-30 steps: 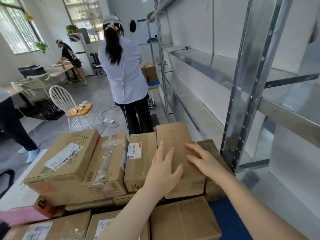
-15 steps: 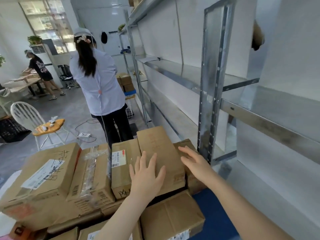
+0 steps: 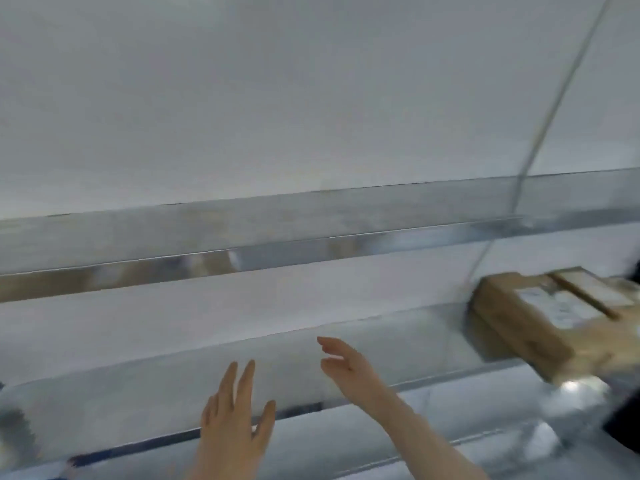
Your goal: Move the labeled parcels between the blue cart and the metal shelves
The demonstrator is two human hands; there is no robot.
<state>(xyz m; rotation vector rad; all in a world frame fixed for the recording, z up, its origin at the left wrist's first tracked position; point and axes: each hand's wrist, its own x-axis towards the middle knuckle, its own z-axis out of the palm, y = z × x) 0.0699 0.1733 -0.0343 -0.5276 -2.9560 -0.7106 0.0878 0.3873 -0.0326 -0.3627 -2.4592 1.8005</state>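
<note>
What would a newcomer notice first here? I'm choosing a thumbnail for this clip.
Two bare, empty hands reach forward at the bottom centre, the left hand with fingers spread, the right hand slightly higher, both over a shiny metal shelf. At the right edge, brown cardboard parcels with a white label sit on that shelf. The rest is blurred white wall.

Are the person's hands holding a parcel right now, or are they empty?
Empty. Both the left hand and right hand are open with fingers spread before the shelf; the only parcels lie far right.
</note>
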